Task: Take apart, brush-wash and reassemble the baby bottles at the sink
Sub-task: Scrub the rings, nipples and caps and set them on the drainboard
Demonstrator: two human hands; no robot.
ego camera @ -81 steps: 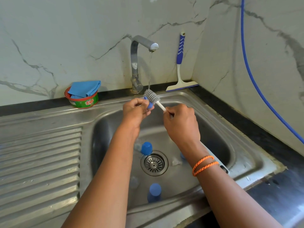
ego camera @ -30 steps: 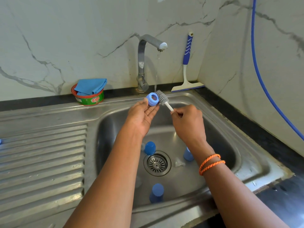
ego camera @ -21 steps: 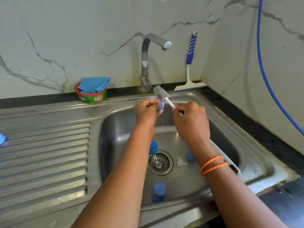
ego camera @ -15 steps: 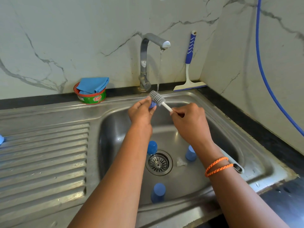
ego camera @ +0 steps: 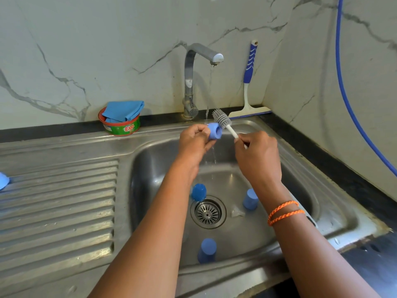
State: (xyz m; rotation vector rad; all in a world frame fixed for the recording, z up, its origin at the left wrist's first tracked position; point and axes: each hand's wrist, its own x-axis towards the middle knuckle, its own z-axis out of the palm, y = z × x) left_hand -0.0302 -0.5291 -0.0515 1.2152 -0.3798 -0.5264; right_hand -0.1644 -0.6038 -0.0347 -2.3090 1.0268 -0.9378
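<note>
— Marble wall (ego camera: 107, 50) behind, steel sink (ego camera: 335, 211) below it. What sits in the containers?

— Left of the left hand, on the sink's back ledge, a round tub (ego camera: 120, 126) holds a folded blue cloth (ego camera: 123, 110). Down in the basin, under both forearms, stand three blue bottle parts: one (ego camera: 198, 192) just beside the drain (ego camera: 208, 212), one (ego camera: 250, 199) by the right wrist, one (ego camera: 207, 250) nearest the person. A small clear piece (ego camera: 237, 212) lies right of the drain; I cannot tell what it is.

— And the hands?

— The left hand (ego camera: 194, 143) has its fingers curled round a blue bottle collar (ego camera: 214, 131), open end turned toward the right hand. The right hand (ego camera: 256, 155) pinches the white stem of a grey bottle brush (ego camera: 221, 120) — its bristle head sits just beside the collar's far rim, whether touching I cannot tell.

— Their pose?

— Both forearms reach forward over the basin, hands near each other but apart, raised under the tap (ego camera: 202, 59). Thin water (ego camera: 209, 93) runs down between collar and brush. Orange bands (ego camera: 283, 212) circle the right wrist. Beyond the right hand a squeegee (ego camera: 249, 82) leans on the wall.
</note>
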